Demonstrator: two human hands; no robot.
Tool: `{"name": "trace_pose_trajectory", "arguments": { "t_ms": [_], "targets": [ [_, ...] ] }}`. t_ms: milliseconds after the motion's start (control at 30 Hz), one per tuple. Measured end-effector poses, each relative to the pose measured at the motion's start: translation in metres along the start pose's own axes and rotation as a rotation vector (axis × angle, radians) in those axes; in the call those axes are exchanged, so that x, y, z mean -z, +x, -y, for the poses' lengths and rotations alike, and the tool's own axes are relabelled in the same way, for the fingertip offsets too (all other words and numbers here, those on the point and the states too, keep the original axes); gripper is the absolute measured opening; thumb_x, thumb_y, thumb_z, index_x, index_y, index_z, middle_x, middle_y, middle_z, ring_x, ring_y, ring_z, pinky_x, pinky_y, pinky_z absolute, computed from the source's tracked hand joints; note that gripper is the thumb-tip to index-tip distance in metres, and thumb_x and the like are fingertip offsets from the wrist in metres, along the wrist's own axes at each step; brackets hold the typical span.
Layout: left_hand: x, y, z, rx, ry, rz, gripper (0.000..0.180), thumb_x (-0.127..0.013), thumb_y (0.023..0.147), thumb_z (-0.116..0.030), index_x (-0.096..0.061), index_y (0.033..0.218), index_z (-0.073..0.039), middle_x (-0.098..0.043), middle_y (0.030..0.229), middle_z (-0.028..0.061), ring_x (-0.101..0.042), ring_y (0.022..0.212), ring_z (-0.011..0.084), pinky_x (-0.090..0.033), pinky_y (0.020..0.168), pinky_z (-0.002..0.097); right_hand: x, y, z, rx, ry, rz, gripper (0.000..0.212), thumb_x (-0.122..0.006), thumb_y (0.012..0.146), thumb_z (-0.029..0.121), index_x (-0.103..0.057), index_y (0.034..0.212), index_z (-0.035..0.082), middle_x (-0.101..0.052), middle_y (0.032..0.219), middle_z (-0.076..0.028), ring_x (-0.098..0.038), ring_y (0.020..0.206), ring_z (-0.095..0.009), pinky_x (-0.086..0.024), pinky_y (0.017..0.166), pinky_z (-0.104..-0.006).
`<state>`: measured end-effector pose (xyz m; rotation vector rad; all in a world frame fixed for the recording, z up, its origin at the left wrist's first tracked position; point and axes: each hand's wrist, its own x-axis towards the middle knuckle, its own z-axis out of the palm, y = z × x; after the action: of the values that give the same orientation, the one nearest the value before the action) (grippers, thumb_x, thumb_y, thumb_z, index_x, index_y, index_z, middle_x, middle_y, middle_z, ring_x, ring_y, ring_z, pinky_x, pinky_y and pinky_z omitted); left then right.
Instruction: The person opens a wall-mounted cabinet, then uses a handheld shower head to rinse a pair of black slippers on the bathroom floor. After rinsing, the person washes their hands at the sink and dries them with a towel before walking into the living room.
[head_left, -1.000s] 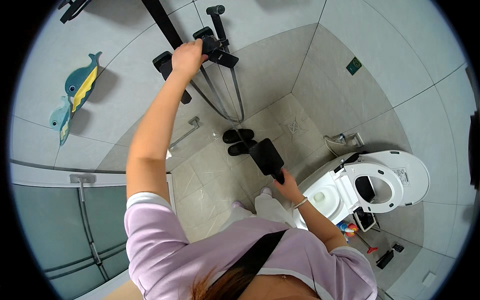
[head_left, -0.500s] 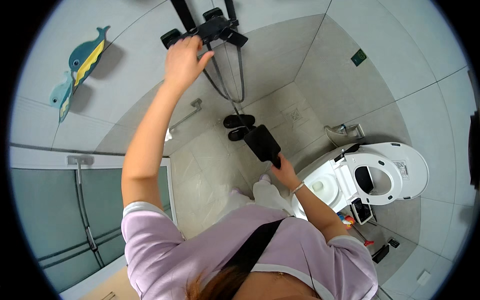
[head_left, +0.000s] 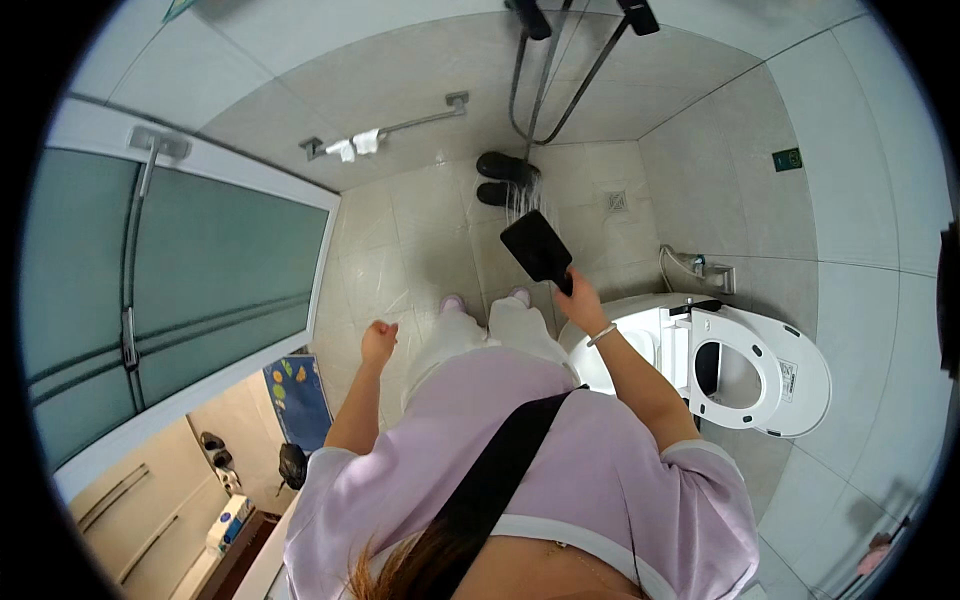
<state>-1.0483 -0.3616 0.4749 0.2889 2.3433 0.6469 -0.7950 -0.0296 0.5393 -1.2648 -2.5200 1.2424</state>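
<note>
A black rectangular shower head [head_left: 537, 247] is in my right hand [head_left: 580, 302], the fingers wrapped round its handle. Thin streams of water run from its far end toward a pair of black slippers [head_left: 500, 180] on the floor by the wall. My left hand [head_left: 378, 342] hangs beside my left leg, its fingers curled in with nothing visible in them. Beyond the slippers, a dark shower hose [head_left: 517, 95] loops down from the black mixer parts [head_left: 640, 15] cut off by the top edge.
On my right stands a white toilet [head_left: 660, 345] with its lid and seat raised. A floor drain [head_left: 615, 201] lies near the far corner. White cloths [head_left: 355, 146] hang on a wall rail [head_left: 415, 120]. To the left is a frosted glass door [head_left: 220, 250], with a blue mat [head_left: 297, 400] past it.
My left hand has come off the black shower mixer and dropped to my left side. Water now sprays from the shower head in my right hand. The view has shifted.
</note>
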Motion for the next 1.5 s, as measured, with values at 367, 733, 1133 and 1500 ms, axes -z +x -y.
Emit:
{"name": "trace_pose_trajectory", "arguments": {
  "t_ms": [367, 733, 1133, 1500],
  "targets": [
    [-0.039, -0.027, 0.166, -0.196, 0.245, 0.344, 0.029, -0.049, 0.077, -0.026, -0.058, 0.067, 0.0, -0.061, 0.059, 0.0082, -0.059, 0.055, 0.0169, -0.046, 0.054, 0.0305, -0.031, 0.002, 0.042, 0.189, 0.02, 0.059, 0.04, -0.06, 0.07, 0.013, -0.045, 0.104, -0.001, -0.056, 0.082, -0.023, -0.054, 0.077, -0.039, -0.043, 0.064, -0.0404],
    [-0.018, -0.023, 0.043, 0.308, -0.475, 0.253, 0.023, -0.055, 0.08, -0.018, -0.055, 0.087, 0.003, -0.06, 0.073, 0.0099, -0.059, 0.064, 0.0164, -0.047, 0.059, 0.0248, -0.065, -0.005, 0.057, 0.172, -0.009, 0.079, 0.032, -0.061, 0.072, 0.016, -0.049, 0.097, 0.0, -0.057, 0.076, -0.022, -0.055, 0.072, -0.038, -0.044, 0.062, -0.0411],
    [-0.036, -0.014, 0.114, 0.108, 0.02, 0.306, 0.025, -0.057, 0.074, -0.025, -0.06, 0.08, 0.0, -0.062, 0.069, 0.0089, -0.057, 0.062, 0.0173, -0.044, 0.06, 0.0291, -0.064, 0.012, 0.048, 0.053, 0.12, -0.035, 0.035, -0.06, 0.073, 0.018, -0.05, 0.1, -0.002, -0.056, 0.077, -0.025, -0.055, 0.075, -0.039, -0.045, 0.062, -0.0405],
    [-0.049, -0.027, 0.082, 0.155, -0.149, 0.247, 0.027, -0.058, 0.072, -0.026, -0.059, 0.081, -0.001, -0.06, 0.071, 0.0083, -0.056, 0.065, 0.0178, -0.044, 0.061, 0.0297, -0.064, 0.012, 0.027, -0.043, 0.292, -0.152, 0.037, -0.061, 0.073, 0.019, -0.05, 0.099, -0.005, -0.057, 0.078, -0.024, -0.056, 0.076, -0.039, -0.045, 0.064, -0.0386]
  ]
}}
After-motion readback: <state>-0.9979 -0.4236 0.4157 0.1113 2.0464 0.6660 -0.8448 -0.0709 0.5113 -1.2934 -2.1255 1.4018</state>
